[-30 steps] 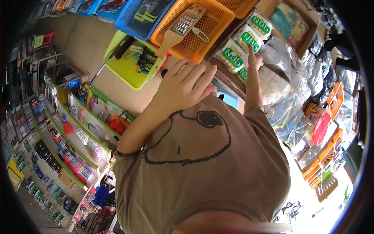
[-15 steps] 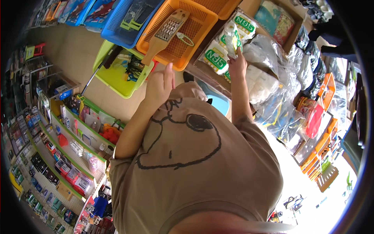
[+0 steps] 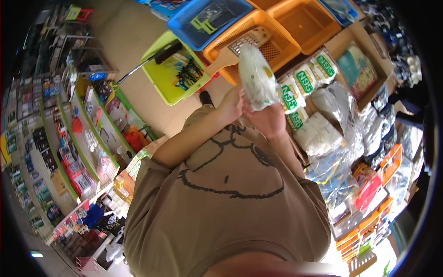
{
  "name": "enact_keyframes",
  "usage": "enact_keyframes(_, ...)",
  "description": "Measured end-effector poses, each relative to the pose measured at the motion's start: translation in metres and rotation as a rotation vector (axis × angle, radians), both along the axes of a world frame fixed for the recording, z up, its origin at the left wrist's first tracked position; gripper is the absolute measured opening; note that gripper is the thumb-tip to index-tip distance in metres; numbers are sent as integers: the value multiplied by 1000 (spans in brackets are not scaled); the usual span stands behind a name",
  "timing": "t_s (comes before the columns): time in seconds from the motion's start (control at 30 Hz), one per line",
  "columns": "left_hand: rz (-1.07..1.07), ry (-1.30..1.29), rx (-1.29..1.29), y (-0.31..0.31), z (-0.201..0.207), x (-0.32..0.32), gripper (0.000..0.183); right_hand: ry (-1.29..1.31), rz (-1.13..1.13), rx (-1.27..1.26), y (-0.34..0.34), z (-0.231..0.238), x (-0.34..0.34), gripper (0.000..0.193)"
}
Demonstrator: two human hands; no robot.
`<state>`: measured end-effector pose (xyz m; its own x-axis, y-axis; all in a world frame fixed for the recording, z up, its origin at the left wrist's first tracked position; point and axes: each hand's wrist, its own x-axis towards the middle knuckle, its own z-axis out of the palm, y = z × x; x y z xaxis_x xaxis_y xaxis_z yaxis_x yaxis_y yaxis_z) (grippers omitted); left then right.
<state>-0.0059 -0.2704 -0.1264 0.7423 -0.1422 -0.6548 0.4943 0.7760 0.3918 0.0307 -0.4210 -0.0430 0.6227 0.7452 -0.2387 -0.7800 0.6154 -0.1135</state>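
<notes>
A white plastic packet (image 3: 258, 81) with green and yellow marks stands up in front of my chest, its wrapping shiny. My right hand (image 3: 270, 121) is closed round its lower end. From the left, my left hand (image 3: 232, 107) meets the same lower end, its fingers closed against the packet's side; the fingertips are partly hidden. Just beyond the packet, an orange basket (image 3: 284, 62) holds a metal grater with a wooden handle (image 3: 226, 60). To the right of my hands, several similar white packets (image 3: 304, 83) with green labels lie in a row in a carton.
A lime-green tub (image 3: 161, 92) with small dark items and a long-handled tool stands at the far left, beside a blue basket (image 3: 184, 30). Clear plastic bags (image 3: 341, 124) lie on the right. Stocked shelves (image 3: 85, 152) line the left side.
My right hand has lifted the packet away from the carton and brought it left in front of me. My left hand has moved right to meet it. The view has shifted.
</notes>
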Motion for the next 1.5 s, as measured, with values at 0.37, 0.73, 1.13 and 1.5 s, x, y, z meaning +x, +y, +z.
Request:
enact_keyframes(0.37, 90, -199, -256, 5, 41, -1, 35, 36, 144, 49, 45, -11, -5, 41)
enact_keyframes(0.73, -137, -88, -109, 74, 22, -16, 53, -299, 47, -168, 87, 0, 7, 37)
enact_keyframes(1.13, -143, -143, 503, 235, 34, -92, 65, -829, 18, -908, 172, -71, -37, 25)
enact_keyframes(1.5, 269, 42, 321, 374, -108, -124, 82, -1027, 313, -1294, 250, -92, -60, 38)
